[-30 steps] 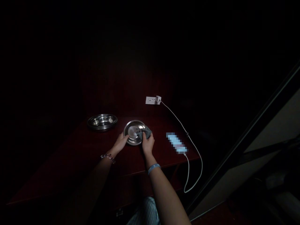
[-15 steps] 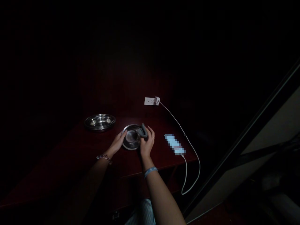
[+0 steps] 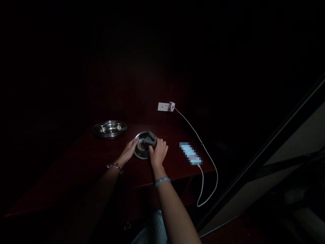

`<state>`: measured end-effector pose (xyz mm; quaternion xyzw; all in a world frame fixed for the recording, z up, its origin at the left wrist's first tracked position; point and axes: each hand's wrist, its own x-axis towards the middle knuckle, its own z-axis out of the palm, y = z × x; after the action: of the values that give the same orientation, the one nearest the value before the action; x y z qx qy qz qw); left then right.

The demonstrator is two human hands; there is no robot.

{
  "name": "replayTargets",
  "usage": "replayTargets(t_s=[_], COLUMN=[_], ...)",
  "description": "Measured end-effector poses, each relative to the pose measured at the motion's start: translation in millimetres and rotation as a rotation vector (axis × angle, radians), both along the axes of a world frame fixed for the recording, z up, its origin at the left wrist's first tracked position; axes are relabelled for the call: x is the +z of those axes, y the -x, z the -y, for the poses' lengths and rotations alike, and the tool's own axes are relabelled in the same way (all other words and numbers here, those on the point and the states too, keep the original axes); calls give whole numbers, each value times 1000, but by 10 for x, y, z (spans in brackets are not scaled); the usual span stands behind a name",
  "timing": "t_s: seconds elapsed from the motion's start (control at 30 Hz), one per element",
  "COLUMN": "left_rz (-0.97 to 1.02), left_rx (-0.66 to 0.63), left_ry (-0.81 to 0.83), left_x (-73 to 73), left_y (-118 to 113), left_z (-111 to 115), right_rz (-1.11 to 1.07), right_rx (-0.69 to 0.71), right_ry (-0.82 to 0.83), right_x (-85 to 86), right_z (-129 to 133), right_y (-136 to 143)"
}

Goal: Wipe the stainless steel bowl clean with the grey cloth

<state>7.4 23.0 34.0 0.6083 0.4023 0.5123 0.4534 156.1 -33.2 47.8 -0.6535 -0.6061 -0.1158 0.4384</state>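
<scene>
A shiny round metal bowl is tilted above the dark red table, its inside facing me. My left hand grips the bowl's left rim, thumb over the edge and a beaded bracelet at the wrist. My right hand is closed on a grey cloth and presses it against the inside of the bowl on the right. The fingertips of that hand are partly hidden behind the bowl's right rim and the cloth. A ring and a blue wristband show on the right arm.
Several stacked metal dishes stand at the table's back left. A lit, blurred phone lies on the right, its white cable looping past the edge up to a charger in the wall socket. The surroundings are very dark.
My right hand has moved the cloth from the bowl's right rim further into the bowl, its fingers now curled more. My left hand keeps its hold. The view has shifted slightly.
</scene>
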Motion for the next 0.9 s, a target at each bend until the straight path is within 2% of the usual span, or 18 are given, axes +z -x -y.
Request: replayTargets(t_s=[0.2, 0.4, 0.6, 0.9], left_rz=[-16, -57, -83, -98], left_rx=[-5, -21, 3, 51], left_ry=[24, -87, -192, -223], left_x=[-33, 17, 76, 66], left_y=[1, -10, -35, -8], left_z=[-27, 39, 129, 98], right_rz=[167, 299, 298, 191], right_rx=[13, 25, 84, 356], right_ry=[77, 169, 180, 119], right_x=[29, 37, -44, -69], right_z=[4, -15, -79, -49], right_y=[58, 104, 148, 201])
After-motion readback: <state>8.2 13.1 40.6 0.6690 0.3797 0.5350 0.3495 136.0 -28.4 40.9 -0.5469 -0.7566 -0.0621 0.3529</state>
